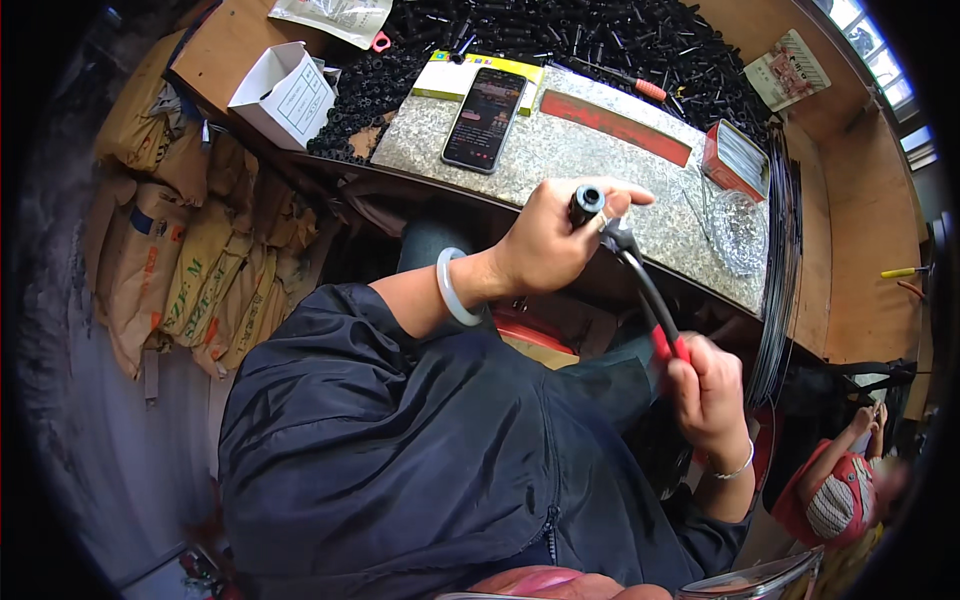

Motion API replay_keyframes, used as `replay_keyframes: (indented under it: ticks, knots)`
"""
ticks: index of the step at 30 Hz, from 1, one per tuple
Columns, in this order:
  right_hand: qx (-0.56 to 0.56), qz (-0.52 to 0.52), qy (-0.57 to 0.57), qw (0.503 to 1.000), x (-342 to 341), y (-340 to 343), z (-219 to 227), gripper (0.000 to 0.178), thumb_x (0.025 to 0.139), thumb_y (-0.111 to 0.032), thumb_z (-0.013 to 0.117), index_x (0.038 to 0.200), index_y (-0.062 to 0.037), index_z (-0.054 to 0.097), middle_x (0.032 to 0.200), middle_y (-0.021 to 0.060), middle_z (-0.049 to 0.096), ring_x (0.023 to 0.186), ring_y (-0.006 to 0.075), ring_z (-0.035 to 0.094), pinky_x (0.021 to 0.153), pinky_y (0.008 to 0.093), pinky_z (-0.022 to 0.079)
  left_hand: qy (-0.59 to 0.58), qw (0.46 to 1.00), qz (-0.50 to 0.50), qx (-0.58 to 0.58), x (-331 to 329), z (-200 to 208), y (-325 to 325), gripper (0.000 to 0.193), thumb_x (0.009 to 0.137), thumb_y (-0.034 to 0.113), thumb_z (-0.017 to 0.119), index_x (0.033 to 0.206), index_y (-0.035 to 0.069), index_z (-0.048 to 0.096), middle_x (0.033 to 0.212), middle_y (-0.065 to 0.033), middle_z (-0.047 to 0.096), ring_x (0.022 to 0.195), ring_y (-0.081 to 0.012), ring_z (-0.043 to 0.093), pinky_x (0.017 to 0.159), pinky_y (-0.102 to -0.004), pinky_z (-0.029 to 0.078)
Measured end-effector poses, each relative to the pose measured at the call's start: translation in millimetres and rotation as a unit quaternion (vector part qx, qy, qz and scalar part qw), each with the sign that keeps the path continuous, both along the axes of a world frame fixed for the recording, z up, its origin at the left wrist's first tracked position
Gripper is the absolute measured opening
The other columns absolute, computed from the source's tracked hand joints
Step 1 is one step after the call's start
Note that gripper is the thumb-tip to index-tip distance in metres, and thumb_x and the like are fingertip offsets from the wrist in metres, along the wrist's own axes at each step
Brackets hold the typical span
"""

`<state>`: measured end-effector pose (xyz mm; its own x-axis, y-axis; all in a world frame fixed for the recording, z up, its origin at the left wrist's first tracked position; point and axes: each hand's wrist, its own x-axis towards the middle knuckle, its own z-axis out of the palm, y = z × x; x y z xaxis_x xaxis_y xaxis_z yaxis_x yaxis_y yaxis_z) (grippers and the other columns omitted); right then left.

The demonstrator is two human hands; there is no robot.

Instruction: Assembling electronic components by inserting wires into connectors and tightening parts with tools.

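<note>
Holding a black tube [590,199] in the left hand [550,238], near the front edge of the worktop [570,150], open end toward the camera; pinching it between curled fingers, with one stretched out. Clasping red-handled pliers [656,302] in the right hand [708,388], fingers wrapped around the grips, tool head just beside the left hand (contact with tube: cannot tell). Judged partway through this piece, not finished. Beyond, heaped loose black parts [620,40]; cannot tell whether worked or waiting.

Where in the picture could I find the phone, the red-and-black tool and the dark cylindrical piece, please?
Phone [485,119]: head view, middle of its screen.
Red-and-black tool [655,304]: head view, black stretch of its handle.
Dark cylindrical piece [588,204]: head view, its round end.
</note>
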<state>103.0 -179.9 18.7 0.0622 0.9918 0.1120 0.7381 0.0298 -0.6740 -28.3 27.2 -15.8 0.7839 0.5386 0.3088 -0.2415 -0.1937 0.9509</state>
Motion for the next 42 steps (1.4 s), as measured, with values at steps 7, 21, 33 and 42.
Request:
replay_keyframes:
  ticks: [7, 21, 33, 42]
  knots:
    - [-0.182, -0.011, 0.347, 0.92, -24, -2, -32, 0.062, 0.073, 0.001, 0.07, 0.122, -0.0036, 0.032, 0.067, 0.003, 0.048, 0.057, 0.0119, 0.053, 0.052, 0.0256, 0.044, -0.008, 0.999, -0.012, 0.047, -6, -2, -5, 0.036, 0.098, 0.028, 0.048, 0.111, -0.002, 0.064, 0.056, 0.0099, 0.04, 0.054, 0.0006, 0.034, 0.047, -0.0207, 0.025]
    - [0.028, -0.055, 0.06, 0.996, -17, -9, -37, 0.037, 0.084, -0.001, 0.056, 0.119, 0.0019, 0.044, 0.087, 0.0095, 0.058, 0.071, 0.0187, 0.059, 0.062, 0.0263, 0.047, -0.015, 0.998, -0.05, 0.043, -2, -15, -11, 0.034, 0.097, 0.025, 0.049, 0.114, -0.002, 0.062, 0.055, 0.0089, 0.041, 0.053, 0.0004, 0.034, 0.047, -0.0204, 0.025]
    - [-0.083, 0.007, 0.174, 0.981, -15, -2, -32, 0.051, 0.09, -0.001, 0.042, 0.14, -0.0012, 0.033, 0.104, 0.0113, 0.053, 0.086, 0.018, 0.056, 0.082, 0.0303, 0.046, 0.013, 0.997, -0.067, 0.037, -2, -16, -11, 0.034, 0.098, 0.025, 0.048, 0.116, 0.0, 0.062, 0.057, 0.0098, 0.041, 0.054, 0.0003, 0.034, 0.048, -0.0204, 0.026]
    - [-0.158, -0.04, 0.288, 0.943, -6, -6, -28, 0.03, 0.097, -0.027, 0.047, 0.112, -0.0018, 0.054, 0.066, -0.0018, 0.05, 0.057, 0.0069, 0.045, 0.053, 0.0216, 0.038, 0.029, 0.998, -0.054, 0.009, -2, -15, -15, 0.024, 0.091, 0.008, 0.051, 0.109, 0.0, 0.064, 0.079, -0.0101, 0.066, 0.064, -0.0078, 0.052, 0.06, -0.0253, 0.044]
